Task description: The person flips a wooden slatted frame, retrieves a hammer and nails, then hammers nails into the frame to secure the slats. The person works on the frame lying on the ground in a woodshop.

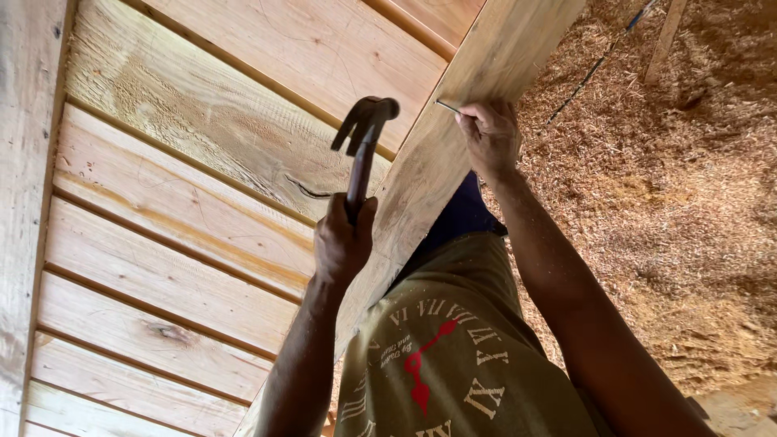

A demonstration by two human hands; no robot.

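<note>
Left hand (343, 239) wrapped tight round the hammer (362, 154) handle, fingers closed, thumb up along the shaft. Hammer head above the fist, claw pointing left, striking face turned right toward the plank (453, 129). Head raised clear of the wood, apart from the nail (447, 105), somewhat to its left.

Right hand (490, 133) up and to the right of the hammer grip, fingertips pinched on the nail. Nail thin, lying nearly level, point toward the plank's edge, head sticking out to the left of the fingers. Whether the point has bitten into the wood: cannot tell. Rest of the right hand pressed against the plank's right side.

Plank running diagonally between the two hands, from low near the chest to the top right, broad pale face toward the hammer.

Left of the hammer grip, a wall of boards (178, 202), rough-sawn, laid edge to edge in slanting rows, a knot in one low down, a dark crack in another just left of the fist. Upright post (20, 202) at the far left.

Below both grips, an olive shirt (453, 356) with a pale clock-face print and red hands; dark blue cloth just above it, beside the right forearm.

Right of the nail hand, ground covered in sawdust (672, 194) and wood shavings, a thin dark cord (595, 66) across it near the top.
</note>
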